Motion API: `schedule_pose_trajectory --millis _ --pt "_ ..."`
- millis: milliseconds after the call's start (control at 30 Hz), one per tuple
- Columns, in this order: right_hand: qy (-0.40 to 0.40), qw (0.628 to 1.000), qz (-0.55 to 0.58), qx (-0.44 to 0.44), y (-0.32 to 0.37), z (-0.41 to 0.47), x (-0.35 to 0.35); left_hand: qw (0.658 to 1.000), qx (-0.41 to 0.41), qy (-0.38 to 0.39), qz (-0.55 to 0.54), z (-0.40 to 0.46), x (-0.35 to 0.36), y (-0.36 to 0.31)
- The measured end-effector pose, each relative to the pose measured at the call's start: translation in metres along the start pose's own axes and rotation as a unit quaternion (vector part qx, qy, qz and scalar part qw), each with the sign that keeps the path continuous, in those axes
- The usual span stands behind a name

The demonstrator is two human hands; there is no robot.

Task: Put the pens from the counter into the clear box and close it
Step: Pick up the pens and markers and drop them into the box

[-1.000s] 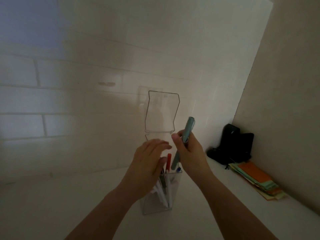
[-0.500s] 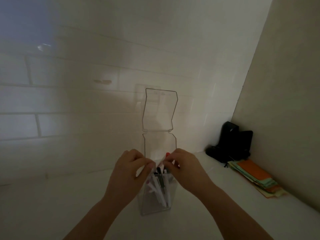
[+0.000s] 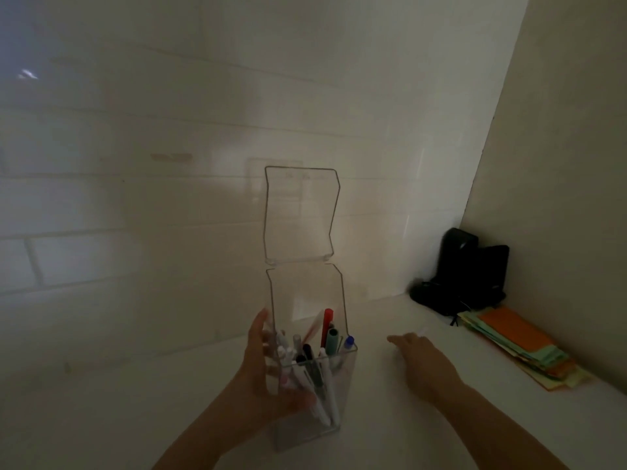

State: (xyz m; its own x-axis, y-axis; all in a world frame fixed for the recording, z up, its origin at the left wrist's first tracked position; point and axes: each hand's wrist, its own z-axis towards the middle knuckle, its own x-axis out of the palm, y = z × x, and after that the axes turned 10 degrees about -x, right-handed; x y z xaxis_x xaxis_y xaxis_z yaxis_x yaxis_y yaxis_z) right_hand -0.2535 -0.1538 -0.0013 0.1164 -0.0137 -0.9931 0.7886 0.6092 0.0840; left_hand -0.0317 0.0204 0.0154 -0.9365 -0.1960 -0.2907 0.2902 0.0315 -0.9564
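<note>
The room is dim. A white tiled wall [image 3: 169, 198] with long brick-shaped tiles runs behind the hands, faintly bluish at its upper left corner. A plain beige side wall [image 3: 559, 164] closes the scene to the right of the hands. The white tabletop [image 3: 101, 401] spreads beneath them. In the corner beyond the right hand stand dark black objects [image 3: 468, 276], with a stack of orange and green papers [image 3: 515, 347] just beside them.

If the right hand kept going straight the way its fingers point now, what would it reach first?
The right hand is open, its fingers pointing left along the counter toward the clear box. The box's right wall, near the rim, looks like the first thing in line, though depth is hard to judge in this dim view.
</note>
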Motion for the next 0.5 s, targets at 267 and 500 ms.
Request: schedule_pose_trajectory --millis 267,500 --pt "0.009 0.975 -0.183 -0.129 0.015 0.014 -0.021 0.999 -0.017 -0.035 0.03 -0.007 0.009 0.005" --pt "-0.473 0.76 0.426 -0.127 0.069 -0.067 -0.158 0.999 0.028 -0.023 -0.002 -0.01 0.016 0.002"
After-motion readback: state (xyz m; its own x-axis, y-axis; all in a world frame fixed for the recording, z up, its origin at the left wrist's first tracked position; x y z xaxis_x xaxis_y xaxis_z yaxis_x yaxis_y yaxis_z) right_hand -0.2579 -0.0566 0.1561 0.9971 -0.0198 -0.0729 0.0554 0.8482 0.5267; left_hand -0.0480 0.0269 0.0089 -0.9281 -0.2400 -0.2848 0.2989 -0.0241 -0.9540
